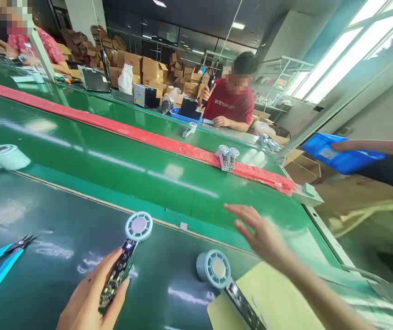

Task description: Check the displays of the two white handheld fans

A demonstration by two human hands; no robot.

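Note:
My left hand grips a small handheld fan by its handle. The fan has a round pale-blue head, and a bare circuit board with a small lit display runs along the handle. Stretched over the green belt, my right hand has its fingers apart and nothing in them. Below it a second fan, also with its board exposed, lies partly on a yellow sheet. Farther off, a pair of fans stands on the red strip along the belt.
Blue-handled pliers lie at my left, below more pale-blue fan heads. Across the belt a person in a red shirt works near another fan. At the right, someone's arm holds a blue bin.

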